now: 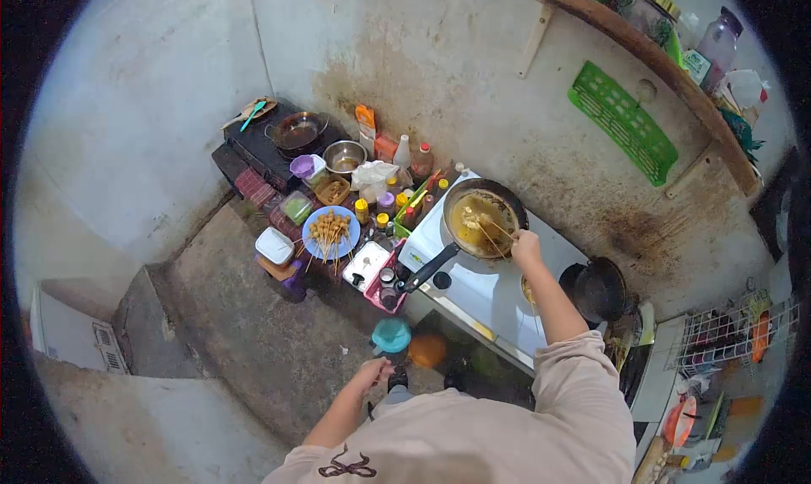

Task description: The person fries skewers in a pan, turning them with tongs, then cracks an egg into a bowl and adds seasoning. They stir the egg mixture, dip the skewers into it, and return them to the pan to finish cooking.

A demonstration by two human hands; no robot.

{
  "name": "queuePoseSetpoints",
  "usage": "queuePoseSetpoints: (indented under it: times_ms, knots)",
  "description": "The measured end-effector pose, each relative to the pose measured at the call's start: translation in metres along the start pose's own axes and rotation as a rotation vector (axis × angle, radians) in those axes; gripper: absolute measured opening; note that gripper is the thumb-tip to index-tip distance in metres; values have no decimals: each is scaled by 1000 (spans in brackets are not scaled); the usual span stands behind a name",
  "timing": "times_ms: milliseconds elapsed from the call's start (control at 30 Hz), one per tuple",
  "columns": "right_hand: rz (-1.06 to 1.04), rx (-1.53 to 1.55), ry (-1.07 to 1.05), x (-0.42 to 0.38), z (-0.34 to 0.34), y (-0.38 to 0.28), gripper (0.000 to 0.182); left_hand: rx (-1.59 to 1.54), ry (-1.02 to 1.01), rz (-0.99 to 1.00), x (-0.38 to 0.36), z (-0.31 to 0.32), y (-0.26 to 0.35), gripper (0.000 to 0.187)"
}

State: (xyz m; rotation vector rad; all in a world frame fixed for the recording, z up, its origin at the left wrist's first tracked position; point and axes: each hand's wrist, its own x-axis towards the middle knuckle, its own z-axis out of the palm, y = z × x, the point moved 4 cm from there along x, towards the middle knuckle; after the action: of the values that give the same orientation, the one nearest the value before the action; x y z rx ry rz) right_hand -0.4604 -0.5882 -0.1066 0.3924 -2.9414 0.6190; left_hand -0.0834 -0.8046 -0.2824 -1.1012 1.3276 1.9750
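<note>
My right hand [525, 247] is closed around thin wooden skewers [500, 231] and reaches over the frying pan [456, 198]. Pale coated food [471, 217] at the skewers' far ends lies in the oil. The pan sits on a white stove [473, 281], its black handle [432, 269] pointing toward the lower left. Low in front of my body hangs my left hand [372, 372], fingers loosely bent, with nothing visible in it. A turquoise container [391, 335] is below and nearest to it.
Skewered browned food [329, 226] is piled on a blue plate [314, 249] left of the stove. Beside it stand a pink basket [374, 295], bottles [422, 159] and a steel bowl [345, 156]. A dark wok [598, 290] rests right of the stove, beneath a wall shelf [650, 49].
</note>
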Motion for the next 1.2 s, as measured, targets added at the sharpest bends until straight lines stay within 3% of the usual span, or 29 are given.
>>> queuePoseSetpoints:
  times_ms: [233, 400, 567, 800, 900, 1000, 1100, 1167, 1200]
  knots:
    - [-115, -348, -195, -29, 12, -39, 13, 32, -4, 1, 5, -4, -3, 29]
    - [-140, -204, -89, -21, 36, -44, 11, -1, -29, 6, 8, -1, -1, 31]
    - [-13, -38, 41, -12, 23, -36, 16, 36, -4, 41, 1, -2, 2, 29]
    - [160, -151, -84, 7, 16, -9, 19, 25, 27, -8, 10, -16, -17, 29]
    - [109, -53, -62, 18, 27, -1, 18, 31, 53, -23, 8, -15, -19, 28]
    - [251, -143, -60, 28, 29, 8, 24, 62, 50, -20, 4, -9, -16, 28]
    - [108, -259, 162, 31, 6, 17, 28, 66, 19, 16, 2, -5, -13, 29]
    - [167, -382, 74, 19, -31, 18, 28, 48, 7, -1, -1, -2, -9, 30]
    - [152, -335, 143, 10, -49, 24, 26, 43, 8, 3, -1, -2, -8, 30]
